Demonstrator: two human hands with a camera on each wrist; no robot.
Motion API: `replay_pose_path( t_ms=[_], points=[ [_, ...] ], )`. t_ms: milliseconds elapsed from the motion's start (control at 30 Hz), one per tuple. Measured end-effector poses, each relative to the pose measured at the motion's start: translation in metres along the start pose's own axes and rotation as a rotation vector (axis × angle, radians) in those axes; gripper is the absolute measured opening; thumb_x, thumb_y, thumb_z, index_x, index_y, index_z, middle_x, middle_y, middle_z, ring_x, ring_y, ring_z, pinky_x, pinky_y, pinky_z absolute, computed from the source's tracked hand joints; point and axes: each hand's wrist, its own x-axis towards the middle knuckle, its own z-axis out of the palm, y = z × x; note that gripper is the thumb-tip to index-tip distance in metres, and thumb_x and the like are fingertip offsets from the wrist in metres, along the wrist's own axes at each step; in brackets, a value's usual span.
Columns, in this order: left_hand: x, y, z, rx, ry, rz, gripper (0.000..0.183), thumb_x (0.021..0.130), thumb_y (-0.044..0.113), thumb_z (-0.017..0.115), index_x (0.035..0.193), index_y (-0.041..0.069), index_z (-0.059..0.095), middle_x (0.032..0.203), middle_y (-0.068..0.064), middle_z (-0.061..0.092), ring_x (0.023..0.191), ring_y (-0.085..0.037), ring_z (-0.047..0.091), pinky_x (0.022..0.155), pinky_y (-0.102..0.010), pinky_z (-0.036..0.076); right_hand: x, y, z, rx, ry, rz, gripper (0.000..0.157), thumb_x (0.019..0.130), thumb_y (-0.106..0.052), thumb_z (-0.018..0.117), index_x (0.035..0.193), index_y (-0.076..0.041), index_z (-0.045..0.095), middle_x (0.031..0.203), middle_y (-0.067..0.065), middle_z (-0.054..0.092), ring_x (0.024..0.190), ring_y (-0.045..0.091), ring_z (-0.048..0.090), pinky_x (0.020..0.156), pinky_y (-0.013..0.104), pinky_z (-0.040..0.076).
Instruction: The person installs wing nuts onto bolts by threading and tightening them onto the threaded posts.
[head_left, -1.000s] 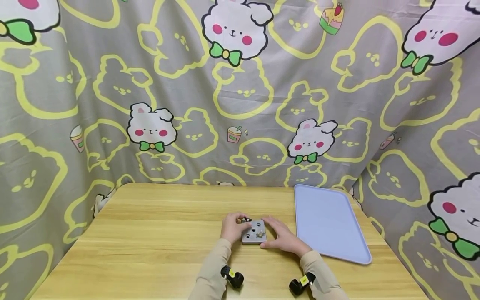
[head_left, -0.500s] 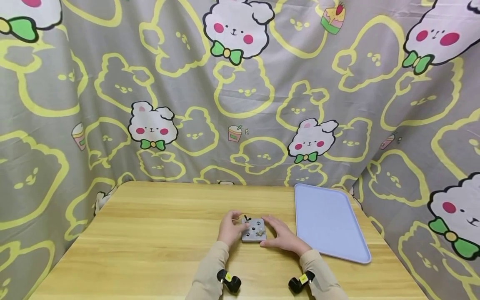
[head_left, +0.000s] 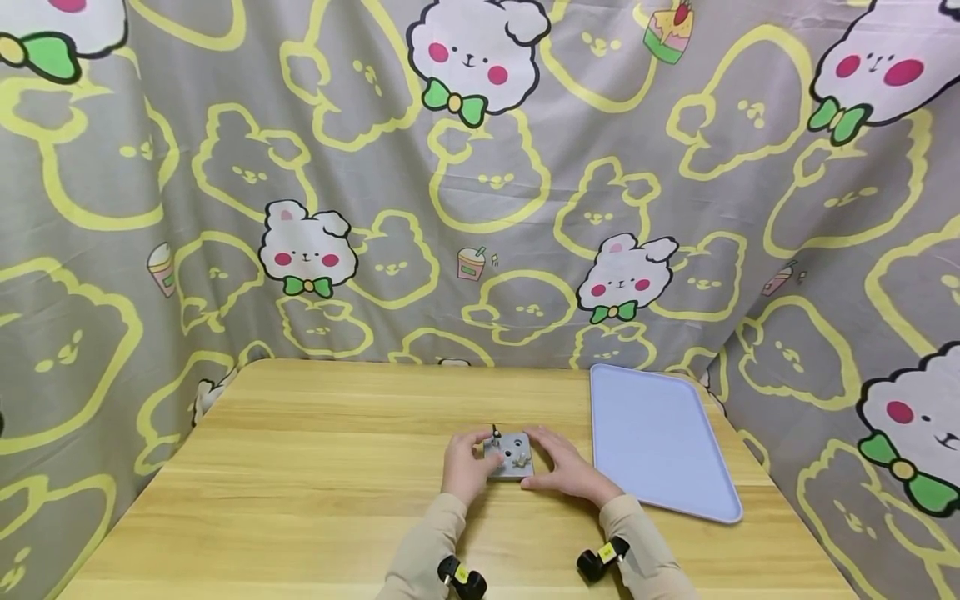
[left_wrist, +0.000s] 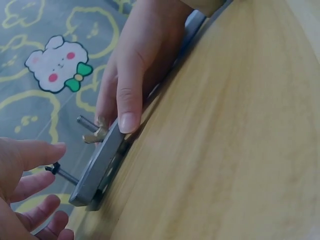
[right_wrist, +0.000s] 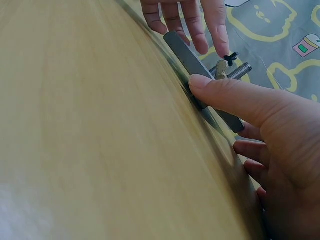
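Observation:
A grey square metal block (head_left: pixel 517 472) with several round holes lies in front of me on the table. My right hand (head_left: pixel 567 472) grips its right side, thumb at the near edge and fingers at the far one. From the block rises a threaded bolt with a brass wing nut (right_wrist: pixel 221 69). At the back left corner another bolt carries a black wing nut (left_wrist: pixel 53 168) near its top. My left hand (head_left: pixel 467 468) is spread loosely around it, a fingertip (left_wrist: pixel 59 149) right at the nut and the other fingers apart from it.
A pale blue tray (head_left: pixel 660 442) lies on the right of the wooden table (head_left: pixel 322 492), just beyond my right forearm. A patterned curtain (head_left: pixel 405 200) hangs behind the table and along both sides. Black wrist cameras (head_left: pixel 600 562) sit on both sleeves.
My left hand has pulled slightly back from the black wing nut, then returned to it. The nut's wings now point another way. My right hand keeps its grip on the block.

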Motion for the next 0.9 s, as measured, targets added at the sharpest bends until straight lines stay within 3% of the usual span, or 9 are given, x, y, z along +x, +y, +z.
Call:
replay_pose_path(
  t_ms=[267, 567, 900],
  points=[
    [0.002, -0.002, 0.004, 0.027, 0.003, -0.016, 0.039, 0.074, 0.012, 0.081, 0.113, 0.009, 0.072, 0.113, -0.016, 0.061, 0.103, -0.03, 0.054, 0.085, -0.041, 0.048, -0.001, 0.0, 0.0, 0.005, 0.005, -0.008, 0.094, 0.077, -0.048, 0.078, 0.151, -0.01, 0.035, 0.158, 0.021, 0.029, 0.146, 0.047, 0.02, 0.114, 0.07, 0.014],
    [0.006, -0.002, 0.006, 0.104, 0.007, 0.0, 0.038, 0.075, 0.015, 0.082, 0.112, 0.013, 0.072, 0.115, -0.016, 0.062, 0.109, -0.034, 0.054, 0.09, -0.049, 0.046, -0.001, -0.001, -0.001, 0.005, 0.008, -0.009, 0.093, 0.077, -0.047, 0.078, 0.151, -0.01, 0.034, 0.157, 0.022, 0.028, 0.145, 0.047, 0.021, 0.113, 0.071, 0.015],
    [0.016, -0.008, 0.008, 0.071, 0.018, 0.029, 0.03, 0.072, 0.016, 0.083, 0.101, 0.013, 0.074, 0.107, -0.013, 0.065, 0.103, -0.03, 0.054, 0.088, -0.043, 0.042, -0.001, -0.001, 0.0, -0.015, 0.0, -0.015, 0.092, 0.078, -0.048, 0.077, 0.151, -0.011, 0.034, 0.158, 0.021, 0.029, 0.146, 0.046, 0.021, 0.113, 0.071, 0.017]
  ],
)
